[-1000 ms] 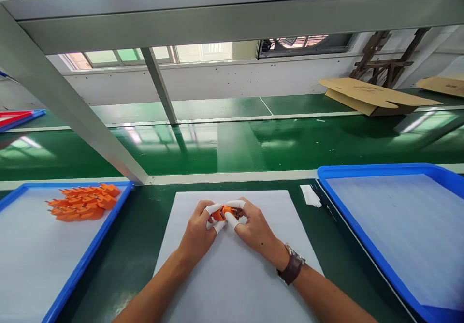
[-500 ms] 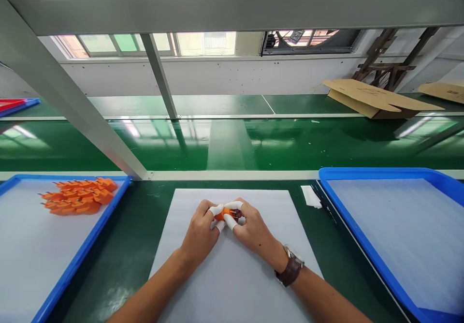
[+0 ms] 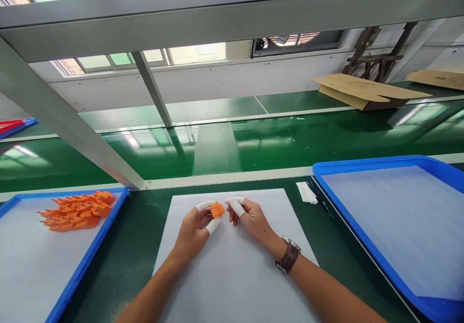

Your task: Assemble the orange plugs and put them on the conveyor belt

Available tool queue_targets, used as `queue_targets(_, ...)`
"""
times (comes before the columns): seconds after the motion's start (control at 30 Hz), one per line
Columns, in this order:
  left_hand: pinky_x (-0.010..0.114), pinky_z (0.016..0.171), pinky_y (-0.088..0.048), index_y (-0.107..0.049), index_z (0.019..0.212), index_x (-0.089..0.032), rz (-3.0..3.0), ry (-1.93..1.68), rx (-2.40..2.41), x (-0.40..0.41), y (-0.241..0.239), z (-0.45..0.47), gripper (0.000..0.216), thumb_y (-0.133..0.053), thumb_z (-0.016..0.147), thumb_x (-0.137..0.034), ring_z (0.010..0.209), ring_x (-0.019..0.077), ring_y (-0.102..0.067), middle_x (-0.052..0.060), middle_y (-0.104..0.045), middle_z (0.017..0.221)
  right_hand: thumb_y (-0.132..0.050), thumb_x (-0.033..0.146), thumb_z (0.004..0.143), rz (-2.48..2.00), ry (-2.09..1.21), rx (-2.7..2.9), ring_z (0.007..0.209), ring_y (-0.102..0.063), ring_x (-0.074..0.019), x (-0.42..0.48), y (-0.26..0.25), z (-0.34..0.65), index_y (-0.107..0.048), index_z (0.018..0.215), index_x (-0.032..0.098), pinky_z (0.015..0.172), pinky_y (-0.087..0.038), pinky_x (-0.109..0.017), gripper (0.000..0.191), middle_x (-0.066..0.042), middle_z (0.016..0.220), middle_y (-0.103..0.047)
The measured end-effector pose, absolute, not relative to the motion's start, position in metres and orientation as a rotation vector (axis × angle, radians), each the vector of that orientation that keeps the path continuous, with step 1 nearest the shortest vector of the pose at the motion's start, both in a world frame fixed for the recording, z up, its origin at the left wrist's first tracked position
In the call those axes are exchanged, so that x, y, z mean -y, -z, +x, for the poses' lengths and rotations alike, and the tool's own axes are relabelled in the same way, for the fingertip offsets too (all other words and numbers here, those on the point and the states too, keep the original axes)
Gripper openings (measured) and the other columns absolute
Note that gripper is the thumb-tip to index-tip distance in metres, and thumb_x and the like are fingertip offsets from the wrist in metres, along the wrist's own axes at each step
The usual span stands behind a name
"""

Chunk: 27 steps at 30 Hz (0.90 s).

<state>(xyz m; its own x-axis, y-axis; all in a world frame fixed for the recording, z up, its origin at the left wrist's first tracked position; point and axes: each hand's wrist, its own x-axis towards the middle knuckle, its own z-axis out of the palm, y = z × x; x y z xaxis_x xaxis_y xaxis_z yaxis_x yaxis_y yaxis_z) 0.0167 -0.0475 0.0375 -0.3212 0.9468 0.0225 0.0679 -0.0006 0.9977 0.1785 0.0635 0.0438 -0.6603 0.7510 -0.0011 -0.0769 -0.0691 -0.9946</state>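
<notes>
Between the white-capped thumb and fingers of my left hand [image 3: 195, 228] is a small orange plastic part [image 3: 217, 210], held above the white sheet [image 3: 232, 274]. Just to its right, my right hand [image 3: 250, 216] is apart from the part, its thumb and index finger pinched together. White finger covers are on these fingertips too. Whether anything tiny sits in that pinch I cannot make out. Similar orange parts [image 3: 78, 212] lie in rows in the left blue tray [image 3: 87, 255], each with a thin dark tip.
A blue-rimmed tray [image 3: 357, 236] lined with white stands on the right. Beside it lie a white scrap [image 3: 306, 193] and a thin black pen-like tool [image 3: 322, 199]. A metal post [image 3: 83, 124] rises at the left. Flattened cardboard [image 3: 369, 91] rests at the back.
My hands have come apart; both were on the orange part, and now only the left holds it. The orange part has turned. The camera view has tilted slightly.
</notes>
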Motion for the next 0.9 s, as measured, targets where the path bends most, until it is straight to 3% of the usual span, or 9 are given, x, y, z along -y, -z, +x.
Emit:
queue_targets(0.13, 0.047, 0.107, -0.052, -0.06, 0.123, -0.021, 1.094, -1.417, -1.495, 0.046, -0.038, 0.016, 0.041, -0.072, 0.084, -0.023, 0.118, 0.0256, -0.064, 0.009, -0.065, 0.127, -0.065, 0.031, 0.088, -0.623, -1.621, 1.772, 0.075, -0.06, -0.0154, -0.059, -0.038, 0.177, -0.071, 0.106, 0.022, 0.065, -0.051, -0.029, 0.021, -0.003, 0.091, -0.064)
queue_targets(0.3, 0.045, 0.102, -0.057, -0.062, 0.122, -0.025, 1.354, -1.41, -1.546, 0.047, -0.039, 0.019, 0.037, -0.069, 0.086, -0.02, 0.118, 0.025, -0.064, 0.008, -0.059, 0.132, -0.065, 0.028, 0.086, -0.653, -1.593, 1.78, 0.077, -0.062, -0.0165, -0.059, -0.039, 0.178, -0.072, 0.106, 0.023, 0.066, -0.053, -0.029, 0.022, -0.004, 0.092, -0.066)
queue_targets(0.47, 0.044, 0.1, -0.058, -0.063, 0.121, -0.028, 1.532, -1.36, -1.6, 0.048, -0.041, 0.023, 0.034, -0.065, 0.089, -0.019, 0.112, 0.0218, -0.064, 0.006, -0.06, 0.126, -0.058, 0.04, 0.091, -0.761, -1.758, 1.607, 0.056, -0.059, -0.0142, -0.065, -0.046, 0.178, -0.068, 0.085, 0.017, 0.056, -0.051, -0.029, 0.026, -0.001, 0.067, -0.064)
queue_targets(0.57, 0.043, 0.099, -0.059, -0.063, 0.123, -0.029, 1.534, -1.369, -1.627, 0.048, -0.041, 0.025, 0.036, -0.066, 0.089, -0.019, 0.112, 0.0217, -0.065, 0.006, -0.061, 0.126, -0.059, 0.04, 0.09, -0.754, -1.762, 1.577, 0.054, -0.058, -0.0135, -0.067, -0.046, 0.178, -0.069, 0.086, 0.017, 0.055, -0.051, -0.028, 0.026, 0.0, 0.064, -0.063)
queue_targets(0.7, 0.043, 0.098, -0.06, -0.063, 0.124, -0.03, 1.512, -1.374, -1.624, 0.047, -0.041, 0.026, 0.037, -0.067, 0.088, -0.02, 0.108, 0.0215, -0.067, 0.006, -0.06, 0.127, -0.063, 0.035, 0.087, -0.736, -1.753, 1.632, 0.063, -0.063, -0.0157, -0.064, -0.041, 0.178, -0.07, 0.103, 0.017, 0.056, -0.053, -0.028, 0.025, -0.004, 0.08, -0.07)
queue_targets(0.9, 0.042, 0.097, -0.06, -0.064, 0.123, -0.031, 1.552, -1.35, -1.683, 0.047, -0.045, 0.027, 0.036, -0.066, 0.088, -0.021, 0.108, 0.0215, -0.067, 0.005, -0.06, 0.128, -0.061, 0.03, 0.087, -0.691, -1.681, 1.704, 0.075, -0.067, -0.0172, -0.063, -0.035, 0.178, -0.07, 0.106, 0.019, 0.063, -0.056, -0.03, 0.024, -0.006, 0.096, -0.072)
